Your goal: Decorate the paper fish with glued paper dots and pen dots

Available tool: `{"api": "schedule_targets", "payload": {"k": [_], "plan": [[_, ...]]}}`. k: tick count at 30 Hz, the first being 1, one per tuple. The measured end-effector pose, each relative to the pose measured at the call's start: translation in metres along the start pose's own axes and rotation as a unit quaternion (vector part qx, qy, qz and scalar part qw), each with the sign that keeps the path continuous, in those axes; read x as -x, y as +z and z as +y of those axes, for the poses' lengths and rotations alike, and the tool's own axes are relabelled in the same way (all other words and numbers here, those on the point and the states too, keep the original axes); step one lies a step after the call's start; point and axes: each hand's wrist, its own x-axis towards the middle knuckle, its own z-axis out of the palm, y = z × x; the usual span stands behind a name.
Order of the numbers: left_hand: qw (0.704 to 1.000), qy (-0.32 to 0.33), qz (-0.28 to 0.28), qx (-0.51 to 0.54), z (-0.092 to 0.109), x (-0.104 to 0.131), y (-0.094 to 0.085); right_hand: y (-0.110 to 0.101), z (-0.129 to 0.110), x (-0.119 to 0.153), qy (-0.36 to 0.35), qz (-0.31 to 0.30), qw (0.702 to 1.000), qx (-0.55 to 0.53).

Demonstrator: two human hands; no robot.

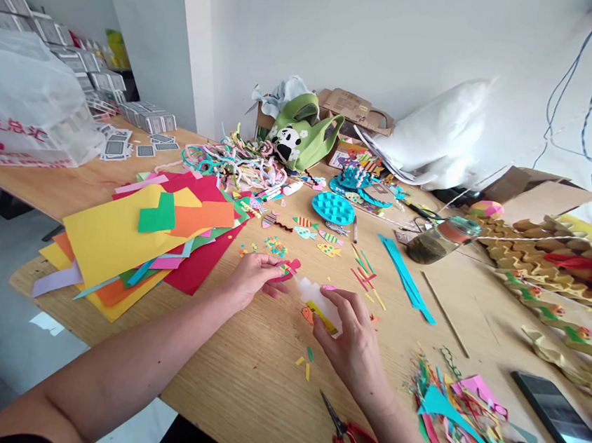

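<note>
While the left hand (253, 273) pinches a small red paper fish (287, 270) at its fingertips, the right hand (350, 340) has fingers closed on a white strip of tape (314, 297) stretching between the two grips. Red scissors (349, 442) lie just behind the right wrist, and a colored paper stack (130, 239) sits left of the left hand.

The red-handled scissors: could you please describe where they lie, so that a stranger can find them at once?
Start at the wooden table and follow its near edge to the person's right hand. The red-handled scissors lie just below that wrist, blades pointing up and left. They are the only tool there with dark metal blades and red loop handles, beside a heap of paper scraps.
</note>
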Motion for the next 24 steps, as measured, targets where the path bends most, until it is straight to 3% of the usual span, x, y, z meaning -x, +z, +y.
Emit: {"api": "schedule_targets", "payload": {"k": [24], "plan": [[0.999,0.021,0.021,-0.040,0.0007,0.0015,0.0024,0.0020,0.0031,0.0003,0.013,0.006,1.000,-0.018]]}}
